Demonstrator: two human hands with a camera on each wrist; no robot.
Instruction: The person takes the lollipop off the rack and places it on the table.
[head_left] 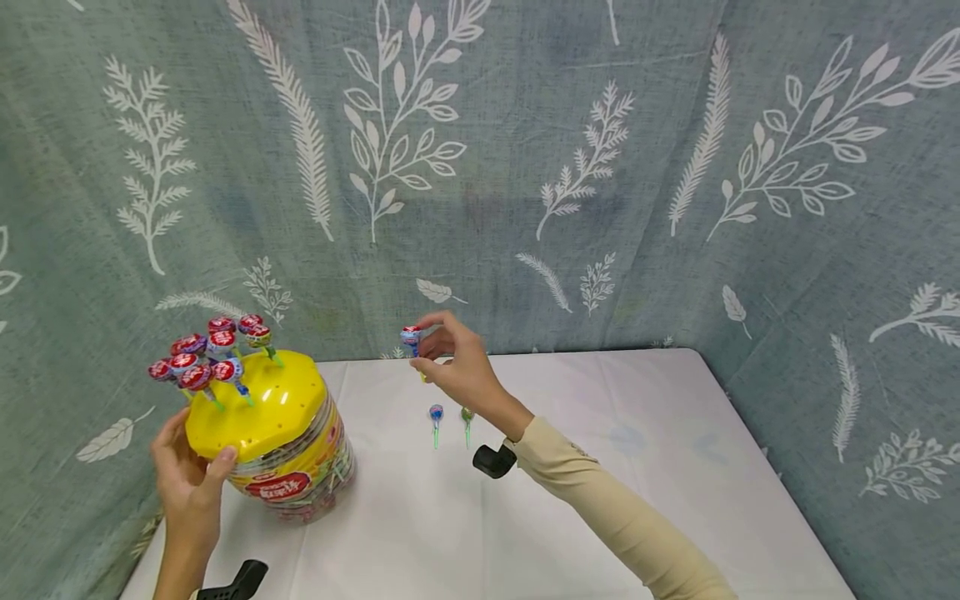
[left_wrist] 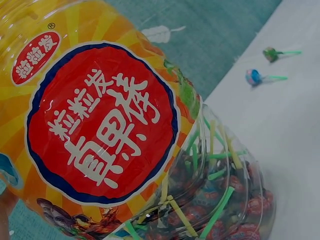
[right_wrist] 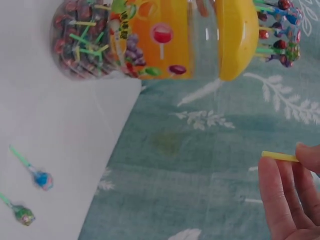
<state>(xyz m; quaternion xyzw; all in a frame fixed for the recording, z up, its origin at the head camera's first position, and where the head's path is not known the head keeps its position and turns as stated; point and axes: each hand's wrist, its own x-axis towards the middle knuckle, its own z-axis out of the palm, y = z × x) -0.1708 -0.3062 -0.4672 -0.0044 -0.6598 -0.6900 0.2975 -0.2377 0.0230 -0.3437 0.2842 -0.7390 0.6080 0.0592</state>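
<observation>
A clear plastic jar [head_left: 330,467] of lollipops with a yellow lid [head_left: 292,392] stands tilted on the left. Several wrapped lollipops [head_left: 197,377] stick up from holes in that lid. My left hand [head_left: 187,479] grips the jar near the lid, thumb at the front and fingers round the left side. Right of the jar and above the table, my right hand [head_left: 468,371] pinches a lollipop [head_left: 410,335] upright. Its yellow stick [right_wrist: 280,156] shows between thumb and fingers in the right wrist view. The jar's red-and-orange label [left_wrist: 102,122] fills much of the left wrist view.
Two lollipops, one blue [head_left: 437,412] and one green [head_left: 467,414], lie side by side on the white tablecloth [head_left: 420,525]. A grey-green curtain [head_left: 487,167] with white leaf prints hangs behind the table and along its sides.
</observation>
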